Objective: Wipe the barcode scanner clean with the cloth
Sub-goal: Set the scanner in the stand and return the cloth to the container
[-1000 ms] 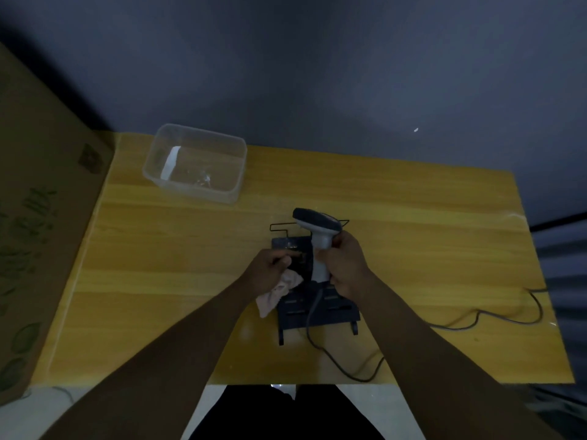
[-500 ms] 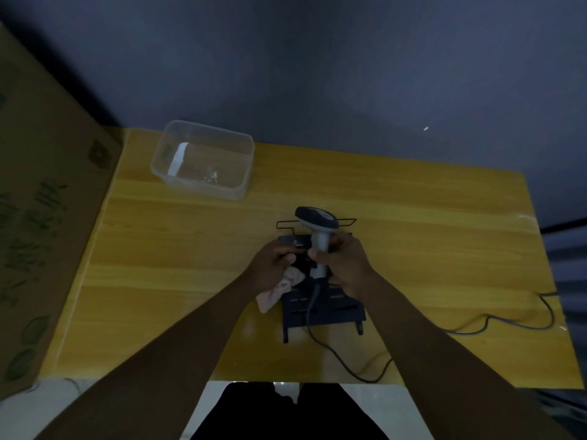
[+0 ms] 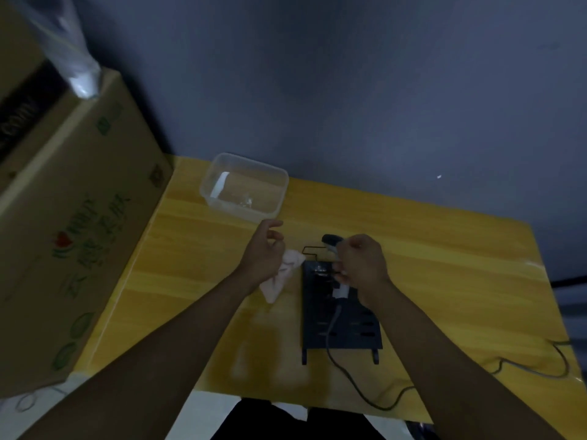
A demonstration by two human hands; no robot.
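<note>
The grey barcode scanner point(image 3: 331, 242) is upright over its black stand point(image 3: 346, 331), near the middle of the wooden table point(image 3: 444, 265). My right hand point(image 3: 362, 265) is shut around the scanner's handle and hides most of it. Only the dark head and the pale lower end of the handle show. The scanner's cable point(image 3: 359, 389) trails towards the front edge and off to the right. The pinkish cloth point(image 3: 281, 277) lies crumpled on the table just left of the stand. My left hand point(image 3: 265, 246) is over the cloth's left end with its fingers apart.
A clear plastic tub point(image 3: 244, 185) stands at the table's back left corner, just beyond my left hand. A large cardboard box point(image 3: 73, 236) stands against the table's left edge, with a plastic bag point(image 3: 73, 58) on top. A dark wall is behind the table.
My left hand has moved left, away from the scanner, and spread its fingers; the cloth now rests on the table. The camera has tilted so the box and wall fill more of the view.
</note>
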